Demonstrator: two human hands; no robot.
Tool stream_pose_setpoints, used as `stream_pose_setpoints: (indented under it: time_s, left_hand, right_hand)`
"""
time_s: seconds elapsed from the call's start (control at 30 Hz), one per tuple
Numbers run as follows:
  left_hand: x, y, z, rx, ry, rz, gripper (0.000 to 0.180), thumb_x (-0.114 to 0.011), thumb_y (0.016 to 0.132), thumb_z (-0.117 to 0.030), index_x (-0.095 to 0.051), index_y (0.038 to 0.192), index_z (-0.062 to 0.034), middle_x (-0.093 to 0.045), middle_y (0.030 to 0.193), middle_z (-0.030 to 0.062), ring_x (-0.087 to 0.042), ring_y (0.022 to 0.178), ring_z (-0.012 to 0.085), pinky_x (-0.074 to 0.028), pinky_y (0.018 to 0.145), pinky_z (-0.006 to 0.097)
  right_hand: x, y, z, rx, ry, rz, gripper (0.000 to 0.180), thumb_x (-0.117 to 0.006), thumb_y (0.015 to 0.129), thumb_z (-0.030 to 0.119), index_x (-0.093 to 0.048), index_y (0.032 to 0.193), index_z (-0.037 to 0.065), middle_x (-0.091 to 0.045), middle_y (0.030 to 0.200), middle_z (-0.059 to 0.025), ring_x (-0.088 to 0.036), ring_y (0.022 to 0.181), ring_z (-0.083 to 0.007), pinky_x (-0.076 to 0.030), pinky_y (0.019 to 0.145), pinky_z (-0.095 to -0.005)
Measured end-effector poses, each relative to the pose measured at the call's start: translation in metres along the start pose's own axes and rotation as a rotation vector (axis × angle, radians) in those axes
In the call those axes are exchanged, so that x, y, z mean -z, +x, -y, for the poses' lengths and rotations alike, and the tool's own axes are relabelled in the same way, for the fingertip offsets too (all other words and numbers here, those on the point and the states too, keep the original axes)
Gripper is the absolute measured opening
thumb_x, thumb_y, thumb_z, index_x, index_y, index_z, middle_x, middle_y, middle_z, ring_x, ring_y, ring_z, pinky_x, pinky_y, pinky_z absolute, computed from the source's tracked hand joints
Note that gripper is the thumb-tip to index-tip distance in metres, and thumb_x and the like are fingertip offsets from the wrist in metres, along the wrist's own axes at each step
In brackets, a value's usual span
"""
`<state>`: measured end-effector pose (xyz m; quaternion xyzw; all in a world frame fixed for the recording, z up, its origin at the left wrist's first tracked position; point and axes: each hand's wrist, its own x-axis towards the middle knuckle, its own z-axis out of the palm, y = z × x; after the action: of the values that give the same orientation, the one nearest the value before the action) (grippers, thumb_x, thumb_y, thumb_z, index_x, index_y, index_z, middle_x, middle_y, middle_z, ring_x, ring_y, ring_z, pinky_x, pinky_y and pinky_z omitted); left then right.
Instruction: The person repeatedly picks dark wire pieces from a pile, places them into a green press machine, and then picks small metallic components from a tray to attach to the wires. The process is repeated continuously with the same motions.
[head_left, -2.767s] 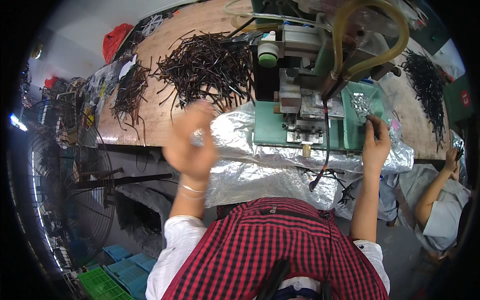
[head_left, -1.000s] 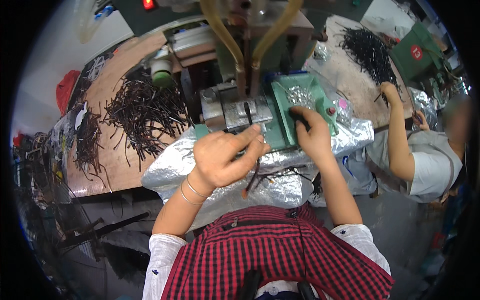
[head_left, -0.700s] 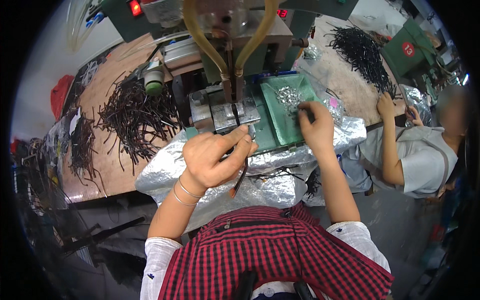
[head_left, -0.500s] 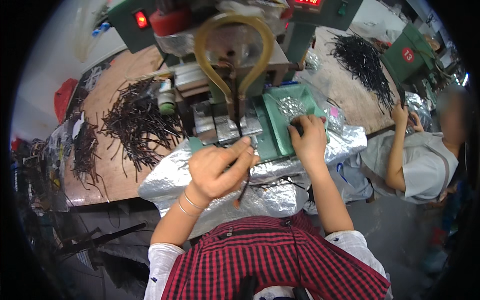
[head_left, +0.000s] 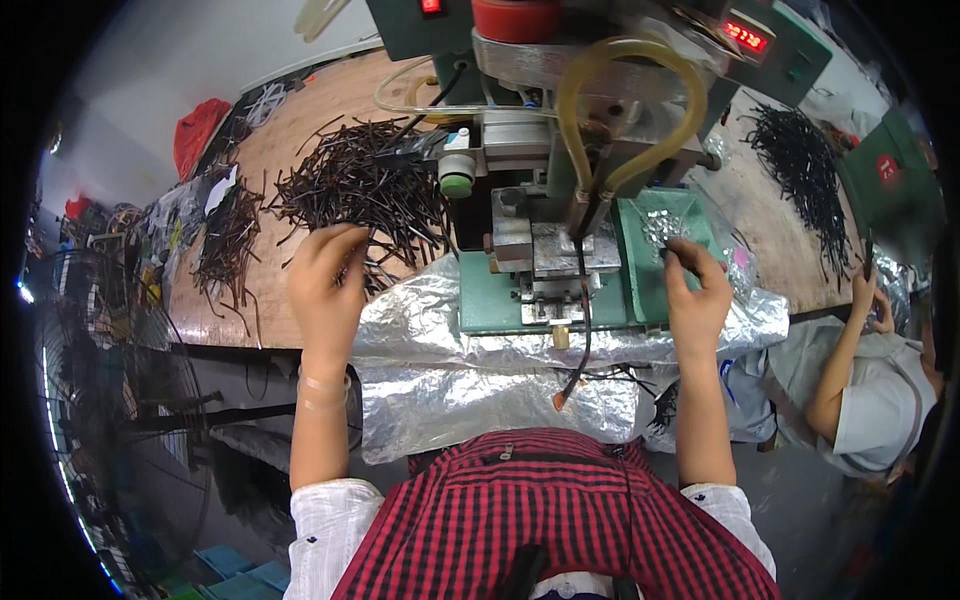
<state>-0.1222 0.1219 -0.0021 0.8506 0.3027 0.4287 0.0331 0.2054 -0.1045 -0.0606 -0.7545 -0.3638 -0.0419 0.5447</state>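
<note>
My left hand (head_left: 328, 285) is at the near edge of a pile of dark cut wires (head_left: 355, 180). Its fingers are bent with a gap beside the thumb, and nothing shows between them. My right hand (head_left: 700, 300) reaches over a green tray (head_left: 645, 285), thumb and forefinger closed together at small shiny metal pieces (head_left: 660, 226); what they pinch is too small to make out. Between the hands, a black wire (head_left: 586, 335) hangs from the metal block (head_left: 575, 250) of a bench machine, its lower end copper-coloured (head_left: 559, 402).
A yellowish tube (head_left: 700, 95) loops in front of the machine. Silver foil (head_left: 480, 400) covers the bench's front edge. A smaller wire bundle (head_left: 228, 235) lies at left, black wires (head_left: 800, 180) at far right. A co-worker (head_left: 865, 370) sits at right.
My left hand has left the wire at the machine and moved left to the pile. The wire stays hanging there. My right hand remains at the tray. The view has shifted.
</note>
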Motion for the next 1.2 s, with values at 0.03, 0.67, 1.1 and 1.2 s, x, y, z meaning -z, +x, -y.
stream_pose_setpoints:
  time_s: [0.03, 0.67, 1.1, 1.2]
  left_hand:
    - [-0.013, -0.001, 0.015, -0.027, 0.096, 0.127, 0.027, -0.07, 0.081, 0.008, -0.077, 0.102, -0.006, -0.072, 0.117, 0.0123, -0.065, 0.099, 0.0331, -0.053, 0.086, 0.039]
    - [-0.073, 0.001, 0.024, 0.737, -1.195, 0.041, 0.021, -0.06, 0.106, -0.013, -0.062, 0.125, -0.0036, -0.076, 0.1, 0.0132, -0.071, 0.078, 0.0168, -0.056, 0.069, 0.025]
    - [-0.035, 0.017, -0.051, 0.463, -0.866, -0.354, 0.022, -0.06, 0.108, -0.017, -0.069, 0.112, 0.0028, -0.071, 0.091, 0.0113, -0.066, 0.074, 0.0124, -0.058, 0.064, 0.025]
    - [-0.031, 0.011, -0.08, 0.186, -0.802, -0.379, 0.012, -0.063, 0.103, -0.004, -0.068, 0.107, 0.0058, -0.071, 0.1, 0.0171, -0.069, 0.085, 0.0189, -0.062, 0.071, 0.03]
  right_hand:
    - [-0.005, 0.003, 0.005, 0.028, 0.02, -0.004, 0.016, -0.072, 0.09, 0.002, -0.074, 0.105, 0.0, -0.076, 0.098, -0.0105, -0.073, 0.092, -0.0195, -0.054, 0.087, -0.0308]
    - [-0.043, 0.015, 0.074, 0.156, 0.32, 0.104, 0.011, -0.072, 0.089, 0.001, -0.07, 0.099, 0.0, -0.072, 0.097, -0.0094, -0.069, 0.095, -0.0202, -0.052, 0.089, -0.0302]
    - [-0.054, -0.004, 0.114, -0.047, 0.73, 0.124, 0.045, -0.067, 0.087, -0.003, -0.052, 0.129, -0.003, -0.069, 0.109, -0.0131, -0.069, 0.101, -0.0208, -0.051, 0.097, -0.0326]
    - [-0.032, -0.01, 0.118, 0.028, 0.598, 0.204, 0.055, -0.06, 0.084, -0.005, -0.052, 0.138, -0.001, -0.07, 0.114, -0.0163, -0.069, 0.108, -0.0265, -0.05, 0.102, -0.0378]
